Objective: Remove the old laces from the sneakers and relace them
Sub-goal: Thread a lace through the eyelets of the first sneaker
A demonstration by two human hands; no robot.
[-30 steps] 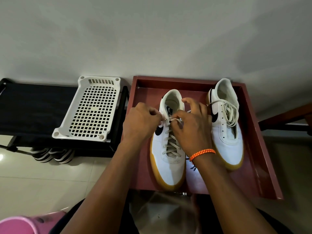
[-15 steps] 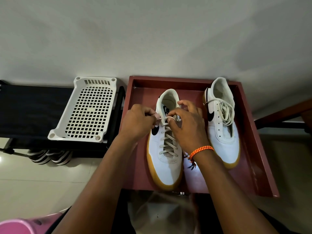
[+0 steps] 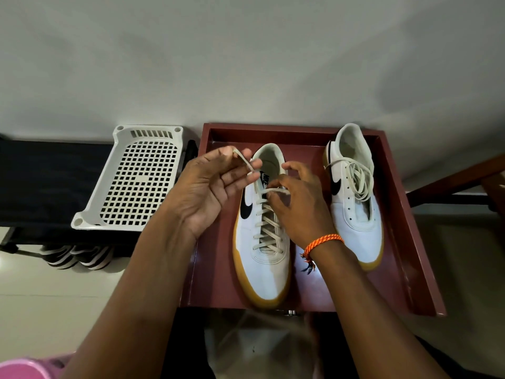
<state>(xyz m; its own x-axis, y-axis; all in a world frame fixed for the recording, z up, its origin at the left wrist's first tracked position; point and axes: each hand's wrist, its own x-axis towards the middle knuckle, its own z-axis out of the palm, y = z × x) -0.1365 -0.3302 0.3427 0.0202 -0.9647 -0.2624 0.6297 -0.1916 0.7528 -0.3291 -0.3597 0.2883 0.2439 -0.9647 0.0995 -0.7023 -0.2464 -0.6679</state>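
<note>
1. The lace (image 3: 266, 212) of the left sneaker (image 3: 263, 236) is what we are working on; the shoe lies toe toward us in the red tray (image 3: 404, 242), crossed rows running up to the top eyelets.
2. Half a second ago both our hands sat tight together over those eyelets. Now our left hand (image 3: 210, 192) has drawn up and away to the left, pulling a free lace end (image 3: 241, 161) out with it.
3. That end is pinched lightly between thumb and fingertips, the other fingers loosely spread and the palm turned up.
4. Our right hand (image 3: 297, 203) stays at the top row, fingers curled round the strand just right of the left hand's grip.
5. We judge the slack is being taken up near the top, so this shoe is nearly laced.
6. The right sneaker (image 3: 355, 203), beyond our right hand, has only a loose lace bundle (image 3: 358, 176) piled on its empty eyelets.
</note>
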